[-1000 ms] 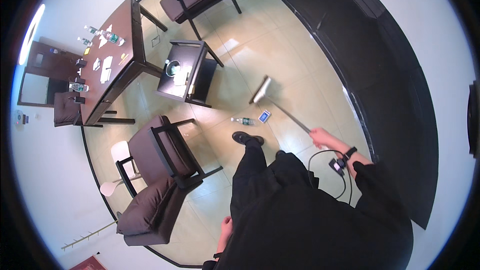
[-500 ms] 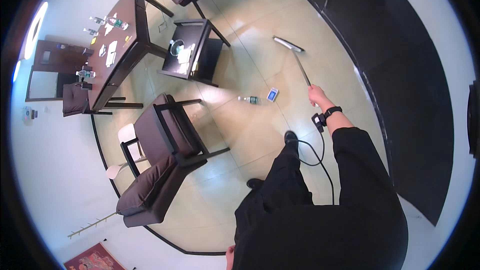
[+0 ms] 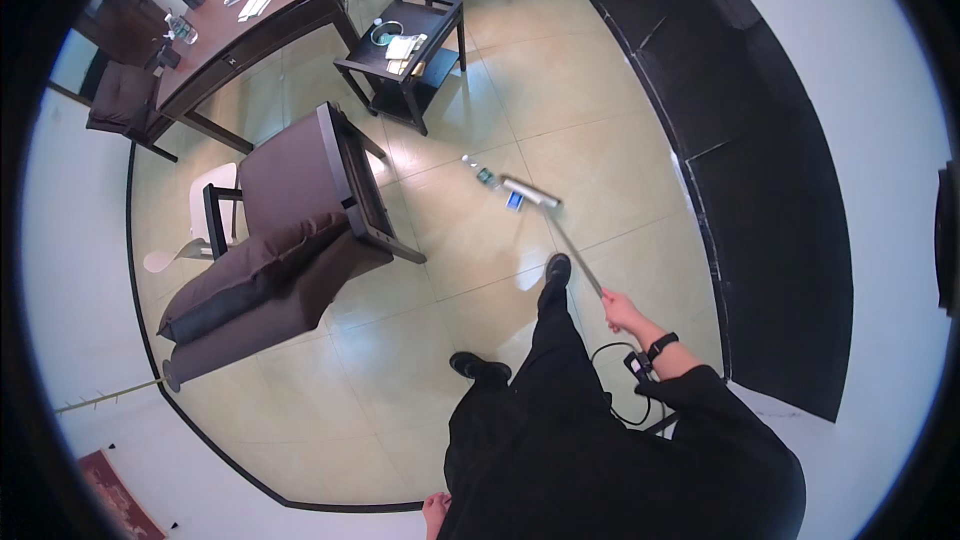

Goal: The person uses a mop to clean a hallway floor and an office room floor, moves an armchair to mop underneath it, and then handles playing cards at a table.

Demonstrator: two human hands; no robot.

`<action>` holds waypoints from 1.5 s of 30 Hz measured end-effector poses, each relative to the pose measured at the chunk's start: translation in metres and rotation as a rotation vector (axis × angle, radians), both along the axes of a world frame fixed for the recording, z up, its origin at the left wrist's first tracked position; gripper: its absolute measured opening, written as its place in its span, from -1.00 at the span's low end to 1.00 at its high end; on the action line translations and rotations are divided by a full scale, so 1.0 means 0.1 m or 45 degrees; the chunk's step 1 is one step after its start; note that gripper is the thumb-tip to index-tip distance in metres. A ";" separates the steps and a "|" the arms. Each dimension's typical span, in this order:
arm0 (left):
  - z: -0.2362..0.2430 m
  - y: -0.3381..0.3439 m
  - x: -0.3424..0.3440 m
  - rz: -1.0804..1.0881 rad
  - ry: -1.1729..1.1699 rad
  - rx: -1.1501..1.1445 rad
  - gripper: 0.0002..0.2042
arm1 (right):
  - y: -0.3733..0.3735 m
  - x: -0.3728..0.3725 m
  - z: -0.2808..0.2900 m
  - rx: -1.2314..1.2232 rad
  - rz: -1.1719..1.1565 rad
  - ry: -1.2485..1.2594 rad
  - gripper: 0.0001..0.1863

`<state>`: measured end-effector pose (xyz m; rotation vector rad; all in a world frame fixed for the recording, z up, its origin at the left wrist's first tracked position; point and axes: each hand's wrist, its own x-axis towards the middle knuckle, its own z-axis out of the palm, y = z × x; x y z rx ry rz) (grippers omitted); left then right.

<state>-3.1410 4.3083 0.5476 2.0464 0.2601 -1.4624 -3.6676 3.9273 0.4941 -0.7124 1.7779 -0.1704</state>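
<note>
Floor (image 3: 440,240): pale tiles, a dark armchair (image 3: 292,165) left, a table (image 3: 285,8) far left.
Broom (image 3: 540,195): pale head beyond the black shoes (image 3: 558,269), handle slanting near and right.
Bottle (image 3: 484,175): lying just left of the broom's head.
Blue-and-white box (image 3: 514,202): beside that head; contact unclear.
Right hand (image 3: 621,310): wrapped round the broom's handle.
Left hand (image 3: 436,510): at the near edge; cannot tell its grip.

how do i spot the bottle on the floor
From the small black side table, follow the tiled floor toward the long-handled floor tool. Just left of its pale head lies a clear bottle with a greenish label. Unlike the small blue box beside it, it is slender and see-through.
</note>
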 end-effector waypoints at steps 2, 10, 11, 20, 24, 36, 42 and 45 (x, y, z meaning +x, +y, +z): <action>-0.60 0.55 0.41 -0.458 -0.026 0.086 -0.82 | 0.33 0.26 0.45 0.043 -0.070 -0.100 -0.60; 0.07 -1.23 0.11 -0.436 0.057 0.146 -0.73 | 0.73 -0.04 0.67 0.099 -0.329 -0.069 -0.54; 0.15 -1.34 0.06 -0.437 0.040 0.152 -0.73 | 0.60 -0.07 0.69 0.104 -0.331 -0.086 -0.54; 0.53 -1.01 -0.65 -0.223 -0.050 0.181 -0.82 | -1.78 -0.54 -0.28 -0.430 0.043 0.123 -0.59; 1.02 -0.81 -1.38 -0.414 -0.160 0.269 -0.81 | -2.84 -0.42 -0.59 -0.568 0.194 0.196 -0.59; 0.21 -0.01 -1.17 -0.605 -0.202 0.109 -0.76 | -1.72 0.14 -0.74 -0.597 0.687 0.286 -0.74; -0.59 0.12 -0.35 -0.536 -0.239 -0.148 -0.79 | -0.70 0.41 -0.05 -0.142 0.699 0.187 -0.59; -0.04 -0.66 -0.39 -0.103 0.077 -0.046 -0.81 | -0.24 0.17 0.31 -0.074 0.355 0.069 -0.60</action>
